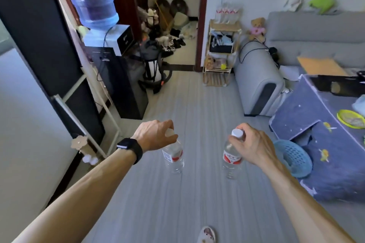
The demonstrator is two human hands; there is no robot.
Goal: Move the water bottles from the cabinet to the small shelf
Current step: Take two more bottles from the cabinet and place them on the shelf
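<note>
My left hand [156, 135] grips a clear water bottle [173, 157] by its white-capped neck; the bottle hangs down over the grey floor. A second clear bottle [232, 159] with a red label hangs from my right hand [250, 144], which pinches it just under the white cap. Both are carried in front of me at mid-frame. The small wooden shelf [222, 53] stands far ahead against the wall, beside the sofa arm. Several bottles [228, 14] stand on its top tier. The cabinet is not in view.
A water dispenser [110, 61] with a big blue jug stands at the left. A vacuum cleaner [153, 69] sits near the doorway. The grey sofa [258, 79] and a blue-covered table [316, 114] fill the right. A blue basket [294, 158] lies by the table.
</note>
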